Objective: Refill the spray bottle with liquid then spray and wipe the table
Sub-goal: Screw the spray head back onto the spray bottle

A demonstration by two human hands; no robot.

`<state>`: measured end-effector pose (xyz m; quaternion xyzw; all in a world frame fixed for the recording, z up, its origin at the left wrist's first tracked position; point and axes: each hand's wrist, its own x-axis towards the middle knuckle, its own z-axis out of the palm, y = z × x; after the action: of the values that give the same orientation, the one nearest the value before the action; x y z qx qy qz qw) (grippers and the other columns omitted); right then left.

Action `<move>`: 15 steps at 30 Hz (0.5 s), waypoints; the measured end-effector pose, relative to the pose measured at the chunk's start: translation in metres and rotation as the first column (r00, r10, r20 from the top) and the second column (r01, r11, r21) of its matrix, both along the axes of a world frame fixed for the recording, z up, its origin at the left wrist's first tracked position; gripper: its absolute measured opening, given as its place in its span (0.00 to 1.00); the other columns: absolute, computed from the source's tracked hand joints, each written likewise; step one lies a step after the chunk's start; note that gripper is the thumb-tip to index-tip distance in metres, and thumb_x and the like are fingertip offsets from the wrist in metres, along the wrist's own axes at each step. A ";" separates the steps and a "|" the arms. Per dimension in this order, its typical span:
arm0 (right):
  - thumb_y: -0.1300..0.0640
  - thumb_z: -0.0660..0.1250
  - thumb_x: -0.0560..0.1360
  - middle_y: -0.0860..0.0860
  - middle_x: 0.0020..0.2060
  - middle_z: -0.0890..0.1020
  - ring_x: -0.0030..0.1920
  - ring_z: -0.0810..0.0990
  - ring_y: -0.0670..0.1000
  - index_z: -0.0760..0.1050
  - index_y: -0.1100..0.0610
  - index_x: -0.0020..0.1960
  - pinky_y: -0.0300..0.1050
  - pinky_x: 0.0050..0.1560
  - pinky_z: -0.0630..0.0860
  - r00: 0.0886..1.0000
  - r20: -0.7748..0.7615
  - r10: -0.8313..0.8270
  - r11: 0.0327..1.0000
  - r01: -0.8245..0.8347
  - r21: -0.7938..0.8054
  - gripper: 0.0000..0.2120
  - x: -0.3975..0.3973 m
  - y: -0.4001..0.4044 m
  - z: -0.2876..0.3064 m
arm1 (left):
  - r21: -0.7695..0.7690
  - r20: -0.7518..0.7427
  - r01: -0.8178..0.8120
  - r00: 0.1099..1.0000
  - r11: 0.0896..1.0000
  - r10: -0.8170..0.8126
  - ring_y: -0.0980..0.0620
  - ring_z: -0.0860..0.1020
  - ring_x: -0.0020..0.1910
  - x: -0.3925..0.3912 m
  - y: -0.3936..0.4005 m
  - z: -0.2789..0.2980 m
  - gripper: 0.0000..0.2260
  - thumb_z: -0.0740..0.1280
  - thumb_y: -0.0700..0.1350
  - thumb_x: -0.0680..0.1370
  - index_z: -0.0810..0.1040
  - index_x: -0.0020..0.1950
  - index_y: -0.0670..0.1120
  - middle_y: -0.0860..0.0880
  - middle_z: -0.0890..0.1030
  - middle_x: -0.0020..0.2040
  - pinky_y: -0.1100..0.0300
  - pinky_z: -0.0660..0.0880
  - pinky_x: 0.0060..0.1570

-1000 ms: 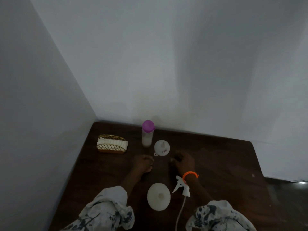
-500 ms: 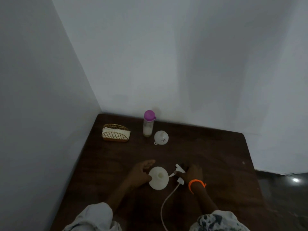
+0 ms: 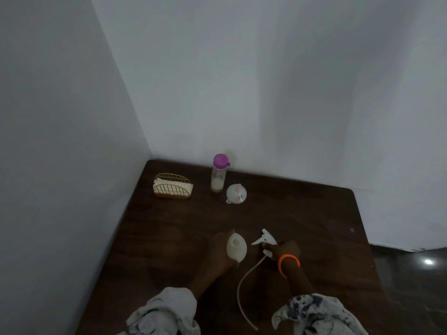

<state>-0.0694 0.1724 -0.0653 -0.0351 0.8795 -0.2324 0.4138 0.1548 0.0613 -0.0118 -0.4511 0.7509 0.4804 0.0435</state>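
Napkin holder (image 3: 173, 186) sits far-left by the wall corner, out of the work zone. Purple-capped bottle (image 3: 219, 174) and funnel (image 3: 236, 193) stand just beside each other near the back edge, probably staged for pouring. Left hand (image 3: 221, 250) wraps the open spray bottle (image 3: 236, 248), steadying it mid-table. Right hand (image 3: 283, 250) pinches the detached spray head (image 3: 264, 241), tube (image 3: 244, 286) trailing toward the near edge. Table (image 3: 314, 226) has open room on the right.

A plain room corner, likely a home: bare white walls (image 3: 266, 81), dark wooden table (image 3: 302, 213), napkin holder (image 3: 173, 186) at ten o'clock.
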 end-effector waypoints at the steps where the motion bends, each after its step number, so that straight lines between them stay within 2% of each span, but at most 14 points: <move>1: 0.41 0.83 0.57 0.54 0.52 0.83 0.47 0.82 0.51 0.80 0.55 0.57 0.42 0.37 0.76 0.997 0.033 -0.063 0.998 0.063 -0.023 0.33 0.000 0.001 0.010 | 0.000 -0.001 -0.002 1.000 1.000 0.002 0.49 0.62 0.77 -0.001 0.001 -0.001 0.50 0.83 0.46 0.64 0.60 0.80 0.56 0.51 0.63 0.78 0.50 0.65 0.75; 3: 0.47 0.85 0.57 0.56 0.51 0.84 0.45 0.83 0.51 0.80 0.59 0.55 0.43 0.36 0.77 0.985 0.087 -0.149 0.984 0.156 -0.081 0.31 -0.003 0.008 0.027 | 0.019 -0.002 -0.005 1.000 1.000 0.005 0.48 0.61 0.78 -0.002 0.003 -0.004 0.53 0.84 0.48 0.62 0.58 0.81 0.57 0.50 0.61 0.79 0.50 0.65 0.75; 5: 0.58 0.86 0.55 0.61 0.51 0.84 0.45 0.86 0.57 0.80 0.64 0.55 0.49 0.39 0.82 0.919 0.237 -0.315 0.905 0.366 -0.216 0.31 -0.005 0.015 0.045 | 0.044 -0.027 -0.011 1.000 0.999 0.012 0.48 0.61 0.78 -0.002 0.003 -0.009 0.54 0.85 0.49 0.61 0.59 0.81 0.57 0.51 0.62 0.79 0.51 0.64 0.75; 7: 0.68 0.81 0.61 0.64 0.53 0.83 0.47 0.86 0.60 0.79 0.66 0.57 0.51 0.39 0.84 0.824 0.403 -0.399 0.788 0.533 -0.308 0.26 -0.009 0.020 0.065 | 0.021 -0.041 -0.001 0.999 1.000 0.002 0.50 0.63 0.77 -0.002 0.000 -0.010 0.52 0.85 0.48 0.60 0.61 0.79 0.55 0.51 0.64 0.78 0.53 0.64 0.74; 8: 0.70 0.78 0.65 0.64 0.54 0.83 0.48 0.85 0.59 0.78 0.67 0.58 0.51 0.38 0.85 0.808 0.434 -0.399 0.757 0.557 -0.340 0.22 -0.010 0.022 0.077 | 0.011 -0.047 0.008 0.999 1.000 -0.007 0.50 0.64 0.76 -0.003 -0.001 -0.009 0.51 0.85 0.48 0.61 0.62 0.79 0.54 0.51 0.65 0.77 0.54 0.65 0.73; 11: 0.70 0.71 0.73 0.64 0.54 0.81 0.50 0.83 0.58 0.78 0.69 0.59 0.50 0.41 0.85 0.756 0.536 -0.375 0.636 0.631 -0.445 0.14 -0.021 0.017 0.111 | -0.010 -0.047 0.025 0.999 1.000 -0.026 0.49 0.66 0.75 -0.006 -0.004 0.001 0.49 0.84 0.47 0.63 0.62 0.79 0.53 0.50 0.67 0.76 0.51 0.68 0.73; 15: 0.69 0.67 0.77 0.61 0.49 0.81 0.49 0.83 0.56 0.78 0.68 0.53 0.48 0.41 0.85 0.694 0.636 -0.337 0.449 0.713 -0.539 0.06 -0.040 0.004 0.145 | -0.012 -0.067 0.027 0.997 1.000 -0.028 0.47 0.66 0.75 -0.011 -0.006 0.014 0.50 0.84 0.49 0.61 0.63 0.79 0.54 0.49 0.66 0.76 0.48 0.69 0.72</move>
<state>-0.1093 0.1767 0.0794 0.1326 0.5429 -0.6972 0.4489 0.1433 0.0557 0.0023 -0.4246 0.7607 0.4905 0.0226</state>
